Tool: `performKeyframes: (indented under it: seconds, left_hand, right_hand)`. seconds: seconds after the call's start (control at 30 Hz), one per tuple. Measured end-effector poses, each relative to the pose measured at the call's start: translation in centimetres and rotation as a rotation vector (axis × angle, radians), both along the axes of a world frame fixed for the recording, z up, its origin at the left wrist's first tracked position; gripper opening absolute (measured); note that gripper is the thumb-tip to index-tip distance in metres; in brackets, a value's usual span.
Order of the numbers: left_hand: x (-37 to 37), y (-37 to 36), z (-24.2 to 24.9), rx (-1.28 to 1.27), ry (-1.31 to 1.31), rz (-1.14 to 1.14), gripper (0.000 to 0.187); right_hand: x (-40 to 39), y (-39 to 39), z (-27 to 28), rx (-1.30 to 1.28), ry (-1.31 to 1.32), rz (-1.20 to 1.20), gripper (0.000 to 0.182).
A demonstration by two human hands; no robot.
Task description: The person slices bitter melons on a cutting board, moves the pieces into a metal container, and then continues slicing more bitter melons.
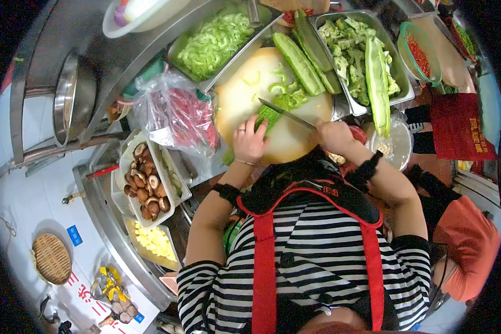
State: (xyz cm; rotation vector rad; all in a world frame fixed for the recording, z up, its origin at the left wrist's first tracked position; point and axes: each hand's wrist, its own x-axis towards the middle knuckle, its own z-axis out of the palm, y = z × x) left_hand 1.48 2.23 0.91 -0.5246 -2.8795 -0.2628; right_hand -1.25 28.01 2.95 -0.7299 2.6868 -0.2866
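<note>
My right hand (335, 137) is wrapped round a kitchen knife (288, 114), its blade pointing left over a round cutting board (234, 114). With curled fingers, my left hand (251, 140) presses a bitter melon half (269, 118) to the board, right beside the blade. Cut bitter melon slices (286, 88) lie just beyond the knife. Two more long pieces, one a hollowed bitter melon half (299, 64), rest at the board's far edge. A steel tray (221, 75) behind the board holds many pale green slices.
On the right, another hollowed half (377, 83) lies across a steel tray of broccoli (345, 42). A bag of red peppers (178, 114), a basket of mushrooms (146, 181) and a tray of yellow chunks (155, 242) stand left. Another person's orange sleeve (465, 245) is at right.
</note>
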Motion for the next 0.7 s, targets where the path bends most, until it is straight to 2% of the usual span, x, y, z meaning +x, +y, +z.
performKeyframes:
  seconds: [0.07, 0.13, 0.17, 0.2, 0.3, 0.43, 0.57, 0.7]
  left_hand:
    - [-0.1, -0.4, -0.1, -0.031, -0.011, 0.015, 0.050]
    - [0.5, -0.9, -1.4, 0.018, -0.076, 0.040, 0.056]
    - [0.7, -0.9, -1.7, 0.021, -0.077, 0.033, 0.056]
    - [0.6, -0.9, -1.5, 0.020, -0.093, 0.039, 0.055]
    - [-0.2, -0.5, -0.5, 0.031, -0.104, 0.033, 0.054]
    - [-0.9, 0.4, -0.7, 0.045, -0.087, 0.044, 0.051]
    - [-0.6, -0.3, -1.2, 0.089, -0.082, 0.017, 0.049]
    - [-0.8, 0.0, -0.3, 0.156, -0.066, 0.006, 0.046]
  right_hand:
    - [-0.3, 0.1, 0.5, 0.001, 0.023, 0.033, 0.020]
    - [0.7, -0.7, 0.5, -0.127, 0.123, -0.008, 0.012]
    - [1.0, -0.9, -3.0, -0.154, 0.186, 0.019, 0.013]
    - [0.8, -0.9, -2.3, -0.151, 0.195, 0.015, 0.013]
    - [-0.4, -1.1, 0.1, 0.029, 0.074, -0.037, 0.015]
    - [-0.6, -1.3, -0.3, -0.008, -0.044, -0.073, 0.016]
    - [-1.0, -1.6, -1.6, 0.011, -0.019, -0.067, 0.015]
    - [-0.6, -0.3, 2.1, 0.060, 0.012, -0.045, 0.014]
